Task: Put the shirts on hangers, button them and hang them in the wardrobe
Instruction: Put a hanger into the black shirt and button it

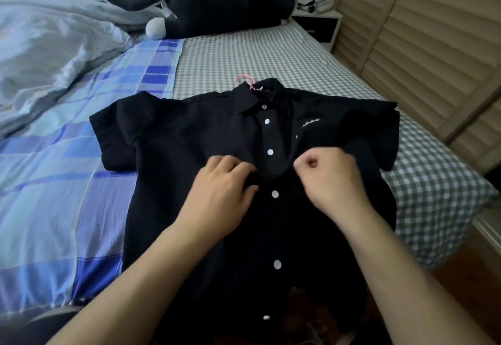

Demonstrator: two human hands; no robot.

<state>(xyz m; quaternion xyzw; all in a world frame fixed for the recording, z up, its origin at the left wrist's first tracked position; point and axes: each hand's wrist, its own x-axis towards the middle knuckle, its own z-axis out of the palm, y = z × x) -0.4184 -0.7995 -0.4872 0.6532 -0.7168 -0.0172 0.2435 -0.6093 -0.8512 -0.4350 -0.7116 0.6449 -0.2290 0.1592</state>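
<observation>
Your black short-sleeved button-front shirt [189, 133] lies face up across the centre of the frame, collar toward the top, its hem running off the bottom edge. Only the curled hook of the pink plastic hanger [247, 82] shows, poking out above the collar at upper centre; the rest of it is buried inside the shirt. The white round buttons [270, 152] run down the placket, and the fabric gapes between the third and fourth of them, just where your hands meet.

Your left hand [221, 190] sits at centre, fingers bent and tips pressed into the placket edge; the dark cloth hides the tips, so you seem to pinch the shirt, but the exact hold is hard to make out. Your right hand [329, 176], just right of centre, is curled tight into a fist gathering the other front panel. Whether a button sits between your fingers cannot be told.

A small white embroidered logo [311, 122] on the chest is too blurred to read. The shirt rests on a green-and-white checked bedsheet [244, 54], with a blue plaid quilt [48, 182] at left. A dark grey plush toy [206, 3] stretches across the top, its head partly cut off. Beige louvred wardrobe doors [423, 32] fill the upper right, and the items on the white nightstand [320, 19] beside them are too small to identify.
</observation>
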